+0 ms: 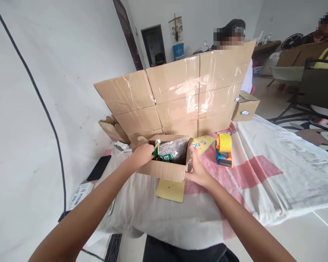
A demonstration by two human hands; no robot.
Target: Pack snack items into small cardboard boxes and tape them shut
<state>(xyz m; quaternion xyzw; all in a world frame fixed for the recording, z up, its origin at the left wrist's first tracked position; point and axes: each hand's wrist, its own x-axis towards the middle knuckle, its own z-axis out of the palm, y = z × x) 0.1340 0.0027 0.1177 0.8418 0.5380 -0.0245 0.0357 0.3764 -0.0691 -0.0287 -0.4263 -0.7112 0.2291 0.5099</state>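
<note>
An open cardboard box (164, 171) sits in front of me on the cloth-covered table. Inside it lies a clear plastic bag (175, 150) with greyish-purple contents and a green-and-white label. My left hand (145, 153) is closed at the box's left end, where the bag's green corner meets the fingers; its fingertips are partly hidden. With the thumb on the right wall and the fingers low on the outside, my right hand (197, 168) grips the box. Yellow card (170, 190) shows below the box's front.
A large taped cardboard panel (177, 94) stands behind the box. To the right are a tape dispenser (224, 150) with yellow tape and a small closed carton (245, 106). A black phone-like slab (98, 168) and a white printed box (80, 195) lie left. Two people are beyond the table.
</note>
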